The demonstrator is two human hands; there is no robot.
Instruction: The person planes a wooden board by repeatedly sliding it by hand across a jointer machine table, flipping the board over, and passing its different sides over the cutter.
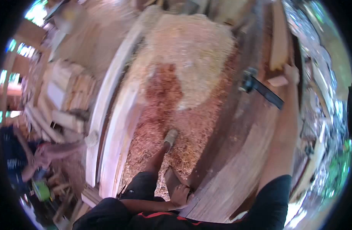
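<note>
My left hand [180, 196] is at the near end of a large timber beam [225, 180], its fingers bent over the top of a flat piece of wood [173, 179]. My right arm stretches forward along the beam. At its end, my right hand [292, 74] is beside the lower end of a pale plank [279, 38] and a small pinkish wood block [278, 81]. Motion blur hides how its fingers are set. A tool with a metal head and a black handle [268, 94] lies across the beam, left of my right forearm.
Reddish shavings [164, 92] and pale sawdust [195, 46] cover the ground around my foot [170, 140]. Long pale beams [110, 96] run along the left. Beyond them are stacked wood blocks [74, 86] and a person in dark clothes [17, 157]. Shiny sheeting [317, 46] lines the right.
</note>
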